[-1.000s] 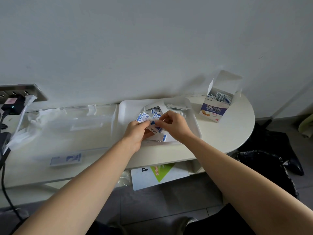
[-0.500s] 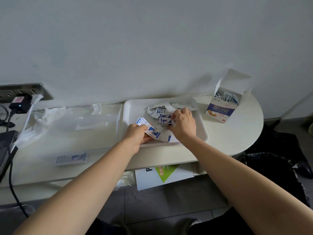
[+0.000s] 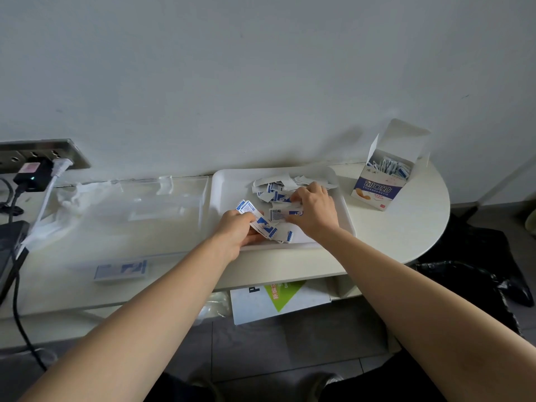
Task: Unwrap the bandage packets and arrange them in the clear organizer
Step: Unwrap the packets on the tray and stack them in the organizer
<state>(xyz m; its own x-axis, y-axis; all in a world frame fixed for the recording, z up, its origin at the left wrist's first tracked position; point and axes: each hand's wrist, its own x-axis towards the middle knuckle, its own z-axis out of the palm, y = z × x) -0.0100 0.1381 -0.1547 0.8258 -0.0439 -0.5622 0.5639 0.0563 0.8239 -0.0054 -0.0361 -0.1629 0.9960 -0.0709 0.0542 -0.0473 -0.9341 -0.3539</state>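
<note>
The left fingers (image 3: 246, 216) are curled round a fanned stack (image 3: 262, 223) of blue-and-white packets, thumb under and fingers over, so the left hand (image 3: 235, 230) is full. The stack's long axis runs on a slant, from far-left to near-right. Just beside it, the right fingers (image 3: 298, 195) are bent down into the pile (image 3: 272, 187) of packets and torn paper. With the thumb they appear to pinch one packet (image 3: 282, 214) lying crosswise at the pile's near edge, though the right hand (image 3: 316, 211) hides the contact itself.

Both hands work over the white tray (image 3: 226, 192), which holds the pile. The clear organizer (image 3: 150, 204) stands touching the tray's left side on the desk (image 3: 406, 227), so it lies to the left of both hands, and the left hand is the nearer. A bundle (image 3: 120, 269) already lies at its near edge, long axis left to right. To match, the stack would probably need squaring up and a turn out of its slant. An open box (image 3: 377, 190) with more packets stands to the tray's right, nearer the right hand.
</note>
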